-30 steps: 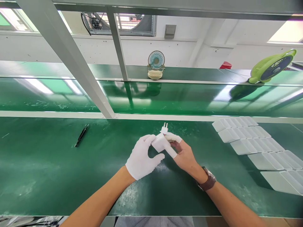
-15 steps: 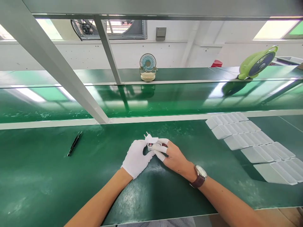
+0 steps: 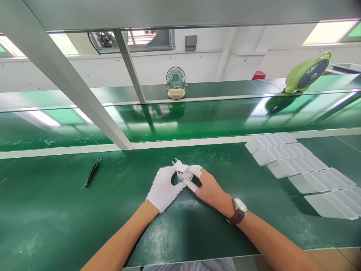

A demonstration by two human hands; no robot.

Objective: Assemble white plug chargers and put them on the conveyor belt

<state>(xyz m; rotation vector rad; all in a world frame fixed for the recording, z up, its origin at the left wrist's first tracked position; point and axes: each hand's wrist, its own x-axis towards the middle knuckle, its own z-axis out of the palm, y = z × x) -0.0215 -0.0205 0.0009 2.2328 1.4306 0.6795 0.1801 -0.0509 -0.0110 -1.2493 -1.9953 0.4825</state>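
Over the green bench, a small white plug-in charger (image 3: pixel 180 166) with two metal pins pointing away from me sits between my hands. Its white housing (image 3: pixel 185 175) faces me with an opening where small dark and red parts show. My left hand (image 3: pixel 162 190), in a white glove, is closed on the left side of the charger, thumb below and fingers above. My right hand (image 3: pixel 211 190) wears white finger covers and pinches the housing's right end between thumb and fingers. Whether plug part and housing are joined I cannot tell.
Black tweezers (image 3: pixel 93 173) lie on the green bench (image 3: pixel 50 210) to the left. Rows of white plastic trays (image 3: pixel 307 171) stand at right. A slanting metal post (image 3: pixel 79 82) rises at left. A small fan (image 3: pixel 176 83) and a green fan (image 3: pixel 307 74) stand on the back shelf.
Fingers of my right hand have shifted off the front of the housing, so more of it shows. My left hand keeps its hold. The view has tilted slightly.
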